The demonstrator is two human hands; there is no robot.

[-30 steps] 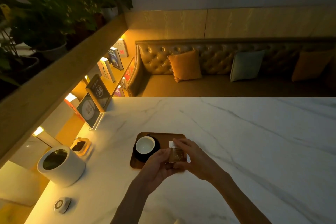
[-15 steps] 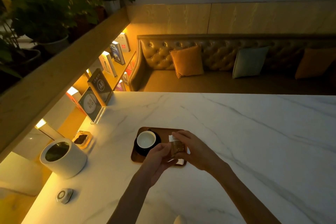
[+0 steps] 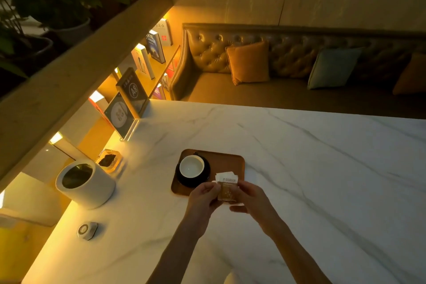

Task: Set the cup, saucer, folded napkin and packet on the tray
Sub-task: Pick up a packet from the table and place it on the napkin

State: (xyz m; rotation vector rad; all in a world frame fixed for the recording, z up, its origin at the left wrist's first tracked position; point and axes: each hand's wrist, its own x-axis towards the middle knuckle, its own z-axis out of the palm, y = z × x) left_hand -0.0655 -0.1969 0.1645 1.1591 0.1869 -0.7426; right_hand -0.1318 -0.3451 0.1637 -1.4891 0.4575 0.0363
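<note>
A brown wooden tray (image 3: 227,160) lies on the white marble table (image 3: 311,168). On its left half a white cup (image 3: 191,166) stands upright on a black saucer (image 3: 182,180). Both hands hover over the tray's near right corner. My left hand (image 3: 202,198) and my right hand (image 3: 250,198) pinch a small brown-and-white packet (image 3: 227,189) from either side. White folded paper (image 3: 222,175), probably the napkin, shows just behind the packet's top; most of it is hidden.
A white cylindrical container (image 3: 85,183) stands at the table's left edge, with a small glass dish (image 3: 110,160) behind it and a round button device (image 3: 87,230) in front. Upright sign holders (image 3: 128,104) stand at the far left corner. A sofa lies beyond the table.
The hands and packet stay over the tray's near right corner; the packet has shifted slightly toward me. The camera has tilted a little.
</note>
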